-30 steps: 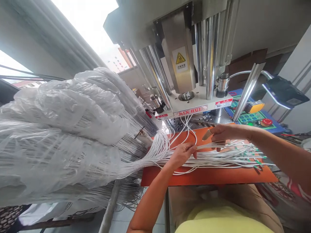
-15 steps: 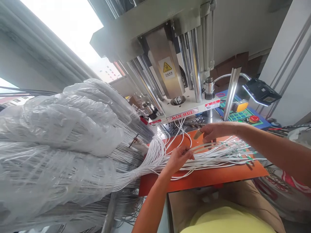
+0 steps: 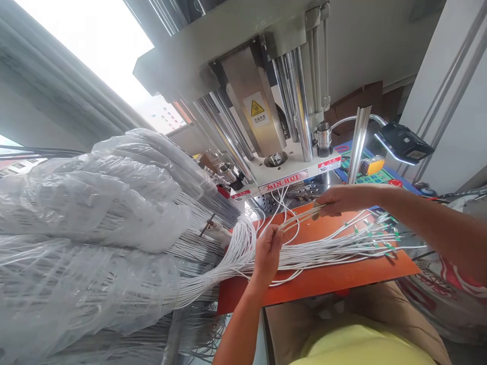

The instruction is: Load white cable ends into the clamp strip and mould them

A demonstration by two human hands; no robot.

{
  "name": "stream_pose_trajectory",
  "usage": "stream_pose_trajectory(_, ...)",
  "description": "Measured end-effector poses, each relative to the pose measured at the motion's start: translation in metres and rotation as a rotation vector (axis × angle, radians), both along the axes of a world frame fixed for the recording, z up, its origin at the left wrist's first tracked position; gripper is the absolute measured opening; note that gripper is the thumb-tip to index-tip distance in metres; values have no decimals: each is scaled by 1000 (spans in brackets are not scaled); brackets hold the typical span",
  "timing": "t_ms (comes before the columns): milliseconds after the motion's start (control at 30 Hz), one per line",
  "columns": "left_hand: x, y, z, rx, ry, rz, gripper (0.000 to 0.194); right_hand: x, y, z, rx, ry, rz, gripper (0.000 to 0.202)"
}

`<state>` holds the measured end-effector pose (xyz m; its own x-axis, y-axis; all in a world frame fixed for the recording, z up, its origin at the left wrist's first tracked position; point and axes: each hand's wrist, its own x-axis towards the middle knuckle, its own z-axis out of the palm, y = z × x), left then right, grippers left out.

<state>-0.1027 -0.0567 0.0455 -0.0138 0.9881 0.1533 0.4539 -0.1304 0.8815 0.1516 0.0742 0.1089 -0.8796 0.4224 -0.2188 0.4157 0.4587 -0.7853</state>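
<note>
My left hand [image 3: 268,247] is closed around a few white cables [image 3: 300,217], lifted above the orange board. Farther right, my right hand [image 3: 330,203] grips the same cables near their ends, so they stretch between my two hands. Below them a thick bundle of white cables [image 3: 319,253] lies across the orange board [image 3: 327,278]. The bundle's right-hand ends carry small green pieces [image 3: 388,247]. Some cables run up under the plate of the press [image 3: 283,181], which is marked MIN-HUI.
Plastic-wrapped cable bundles [image 3: 95,203] are heaped at the left. Behind the board stand the press's steel columns [image 3: 302,111]. A metal post [image 3: 359,144], a black lamp [image 3: 405,143] and a blue control panel [image 3: 375,175] with a red button stand at the right.
My right hand has closed on the lifted cables and drawn them up. My left hand has shifted slightly left, and the held cables now rise clear of the bundle.
</note>
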Motion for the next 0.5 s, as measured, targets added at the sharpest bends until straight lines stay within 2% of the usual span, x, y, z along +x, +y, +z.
stream_pose_trajectory(67,-2,-9,-4,-37,37,-38,29,5,-3,-4,79,-31,-42,35)
stream_pose_trajectory(167,-2,-22,-9,-183,50,-158,30,10,-16,-9,201,-102,-83,37)
stream_pose_trajectory(300,6,-30,0,-343,-2,-338,30,13,-34,-3,387,-76,-62,33)
stream_pose_trajectory(367,18,-27,6,-415,-66,-470,31,9,-44,0,367,-136,15,30)
stream_pose_trajectory(433,37,-21,7,-490,-228,-575,41,4,-53,-1,343,-170,97,27)
stream_pose_trajectory(500,58,-14,1,-558,-406,-585,49,3,-58,-4,357,-206,127,23)
